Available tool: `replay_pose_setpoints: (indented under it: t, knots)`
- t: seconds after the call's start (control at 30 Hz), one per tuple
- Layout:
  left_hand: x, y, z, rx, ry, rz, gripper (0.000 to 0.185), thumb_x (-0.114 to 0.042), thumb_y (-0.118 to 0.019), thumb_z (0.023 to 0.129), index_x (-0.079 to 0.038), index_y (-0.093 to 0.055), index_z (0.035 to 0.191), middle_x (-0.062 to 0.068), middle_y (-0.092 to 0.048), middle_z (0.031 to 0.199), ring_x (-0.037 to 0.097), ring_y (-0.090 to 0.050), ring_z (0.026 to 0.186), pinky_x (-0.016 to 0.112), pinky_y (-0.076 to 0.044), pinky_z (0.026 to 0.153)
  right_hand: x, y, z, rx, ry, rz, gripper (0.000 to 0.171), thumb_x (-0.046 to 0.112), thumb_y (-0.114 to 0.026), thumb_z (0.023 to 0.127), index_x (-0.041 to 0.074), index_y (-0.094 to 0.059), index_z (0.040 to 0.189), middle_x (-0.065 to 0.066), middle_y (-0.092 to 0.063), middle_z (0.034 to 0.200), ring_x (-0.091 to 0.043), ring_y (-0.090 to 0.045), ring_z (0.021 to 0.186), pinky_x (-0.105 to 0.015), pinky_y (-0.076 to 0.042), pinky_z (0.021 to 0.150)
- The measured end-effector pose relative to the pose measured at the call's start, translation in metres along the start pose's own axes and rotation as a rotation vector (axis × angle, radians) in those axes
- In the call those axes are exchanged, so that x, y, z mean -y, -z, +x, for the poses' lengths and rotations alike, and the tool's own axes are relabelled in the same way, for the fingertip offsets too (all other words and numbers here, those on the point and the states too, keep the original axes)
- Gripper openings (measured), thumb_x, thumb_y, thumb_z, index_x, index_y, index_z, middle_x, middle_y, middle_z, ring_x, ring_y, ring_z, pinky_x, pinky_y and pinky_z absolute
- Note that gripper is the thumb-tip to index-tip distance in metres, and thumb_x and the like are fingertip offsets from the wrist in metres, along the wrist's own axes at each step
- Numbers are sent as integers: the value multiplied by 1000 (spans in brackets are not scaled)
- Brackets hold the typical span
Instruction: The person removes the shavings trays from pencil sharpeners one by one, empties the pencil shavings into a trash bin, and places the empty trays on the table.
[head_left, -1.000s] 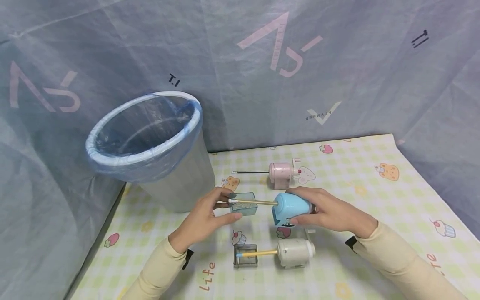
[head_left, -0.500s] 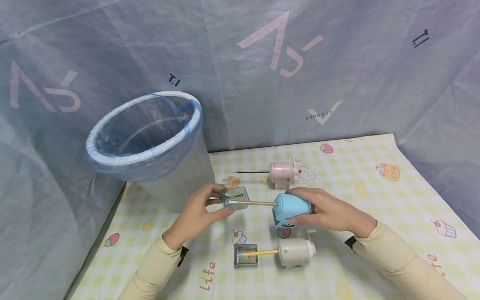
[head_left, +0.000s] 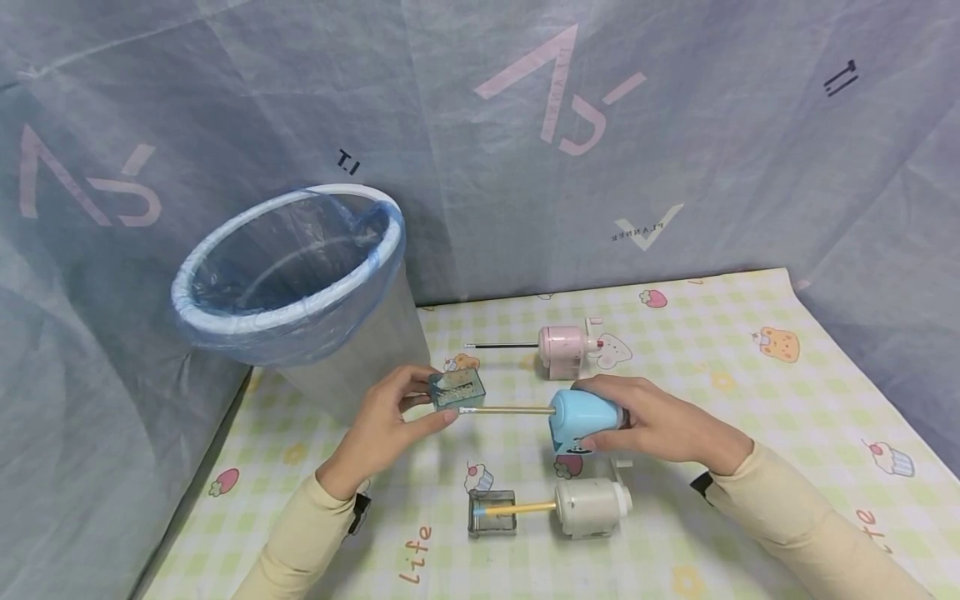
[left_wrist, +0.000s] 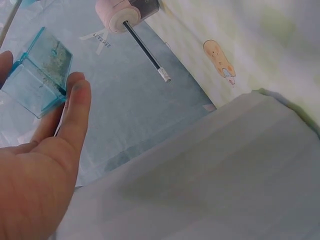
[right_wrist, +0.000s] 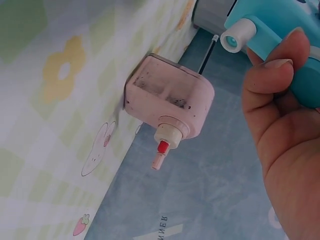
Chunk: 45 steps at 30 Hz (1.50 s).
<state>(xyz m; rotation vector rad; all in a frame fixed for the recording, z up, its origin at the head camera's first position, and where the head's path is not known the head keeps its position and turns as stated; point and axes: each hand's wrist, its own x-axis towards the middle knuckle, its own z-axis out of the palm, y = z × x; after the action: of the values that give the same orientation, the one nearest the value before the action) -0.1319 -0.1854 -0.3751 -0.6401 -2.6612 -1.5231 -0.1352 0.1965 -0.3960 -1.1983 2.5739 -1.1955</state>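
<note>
My left hand (head_left: 390, 421) pinches a small clear blue shavings drawer (head_left: 457, 389), lifted above the tablecloth; the left wrist view shows the drawer (left_wrist: 37, 75) between thumb and fingers (left_wrist: 75, 107), with dusty shavings inside. My right hand (head_left: 645, 417) grips a blue pencil sharpener (head_left: 581, 417), fingers curled round its body (right_wrist: 300, 75). A wooden pencil (head_left: 506, 410) sticks out of the sharpener toward the left, its tip just under the drawer.
A grey bin (head_left: 300, 283) lined with a blue bag stands at the back left. A pink sharpener (head_left: 564, 347) with a black pencil lies behind; it is also in the right wrist view (right_wrist: 167, 97). A white sharpener (head_left: 592, 505) with a yellow pencil and a clear drawer (head_left: 491, 518) lie in front.
My left hand has pulled the blue drawer away from the sharpener, leftward and up, tilting it. The right hand and the blue sharpener have stayed nearly still.
</note>
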Motion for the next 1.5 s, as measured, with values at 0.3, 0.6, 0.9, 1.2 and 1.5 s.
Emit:
replay_pose_setpoints:
  t: [0.3,0.6,0.9,1.2,1.5]
  knots:
    - [3,1,0,-57,11,-23,49,-10,-88,91,3,-63,130,16,-66,124,27,-71,112,37,-57,104,-8,-2,2,27,-3,-17,42,30,-81,98,15,-64,134,8,-68,115,-8,-62,93,-29,-55,76]
    - [4,0,0,-89,22,-13,49,-11,-89,90,2,-64,129,16,-67,123,27,-72,111,36,-58,103,-18,-9,5,40,-9,-11,41,31,-84,96,14,-66,129,8,-68,111,-8,-62,89,-28,-55,73]
    - [6,0,-2,-84,18,-12,50,-12,-89,90,2,-63,130,17,-67,124,27,-72,111,35,-57,104,-27,-14,6,48,-45,-56,41,21,-85,91,12,-68,127,8,-70,111,-7,-63,89,-29,-56,76]
    - [3,0,-3,-82,11,-2,48,-13,-89,90,-2,-64,130,18,-67,124,27,-72,112,36,-57,104,-30,-17,6,65,-62,-72,41,13,-82,88,11,-68,127,7,-69,112,-8,-62,91,-30,-55,78]
    - [4,-1,-6,-74,6,-13,48,-13,-89,91,-2,-64,130,12,-65,124,26,-72,113,34,-57,104,-34,-21,7,84,-59,-87,42,14,-82,89,9,-68,128,6,-68,111,-8,-61,91,-29,-55,77]
